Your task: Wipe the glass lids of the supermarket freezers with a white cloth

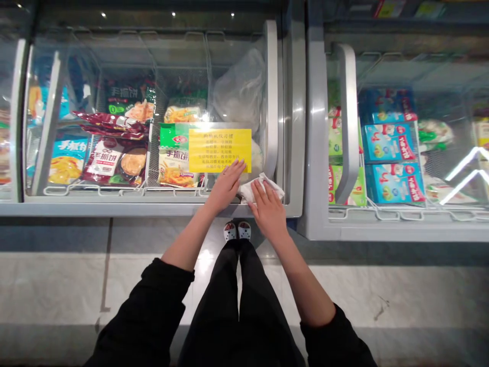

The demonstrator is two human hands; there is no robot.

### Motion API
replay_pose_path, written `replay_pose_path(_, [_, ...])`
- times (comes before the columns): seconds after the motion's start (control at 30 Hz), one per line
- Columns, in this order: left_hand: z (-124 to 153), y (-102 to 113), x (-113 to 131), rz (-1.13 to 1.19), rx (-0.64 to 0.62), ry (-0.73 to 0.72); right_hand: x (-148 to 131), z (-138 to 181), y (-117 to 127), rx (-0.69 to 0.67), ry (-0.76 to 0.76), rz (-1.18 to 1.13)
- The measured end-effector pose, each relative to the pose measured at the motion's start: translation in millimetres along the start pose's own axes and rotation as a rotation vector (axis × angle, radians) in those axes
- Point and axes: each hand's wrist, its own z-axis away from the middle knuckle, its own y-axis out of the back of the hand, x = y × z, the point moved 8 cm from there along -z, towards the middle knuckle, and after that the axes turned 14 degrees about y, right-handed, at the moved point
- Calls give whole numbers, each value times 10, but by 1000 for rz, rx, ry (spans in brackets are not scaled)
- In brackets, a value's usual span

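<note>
My right hand [269, 211] presses a crumpled white cloth [278, 189] against the glass lid [179, 43] of a freezer, low in its right corner beside the lower end of the grey handle [271, 97]. The fingers lie over the cloth, holding it there. Just to the left, my left hand [225, 187] rests with fingers stretched out and holds nothing. Its fingertips overlap the lower right part of a yellow printed notice [219, 148] on the glass. Part of the cloth is hidden under my right hand.
Under the glass lie packaged foods, including a maroon bag [101, 160], a green-and-white bag [173, 153] and a clear plastic bag [240, 89], divided by wire racks. A second freezer [382, 232] with blue boxes [395, 183] adjoins on the right. My feet [237, 232] stand close to the front edge.
</note>
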Motion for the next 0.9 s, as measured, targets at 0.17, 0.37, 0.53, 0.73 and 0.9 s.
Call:
replay_pose_path(0.17, [107,5,-6,15,113,51,213,180,-9,118,-131,51])
replay_pose_path(0.37, [-146,13,132,-17,207,30,271,-113,100,249,-163,70])
replay_pose_path(0.53, [-255,-13,164,-88,246,72,455,-745,410,240,-86,55])
replay_pose_path(0.73, [-517,123,284,-114,277,78,756,-1108,650,242,-108,12])
replay_pose_path(0.9, [-1109,381,407,-179,291,64,632,-786,474,213,-107,25])
